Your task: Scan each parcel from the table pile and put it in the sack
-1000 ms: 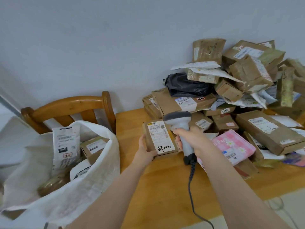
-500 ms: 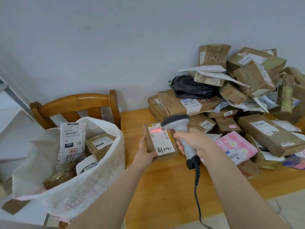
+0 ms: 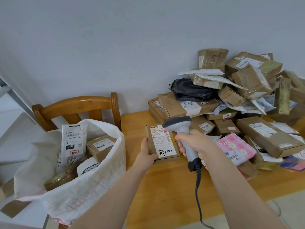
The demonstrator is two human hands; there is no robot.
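Both forearms are bare and stretch away from the near edge, the left slanting in from the near left, the right from the near right, and they draw closer together toward the hands. The left hand (image 3: pixel 148 154) grips the near left corner of a parcel (image 3: pixel 162 142), thumb lying up along its left edge, its fingers hidden underneath. Just to its right, the right hand (image 3: pixel 197 143) is wrapped round the handle of a scanner (image 3: pixel 179 123), fingers curled across the handle, wrist in line with the forearm.
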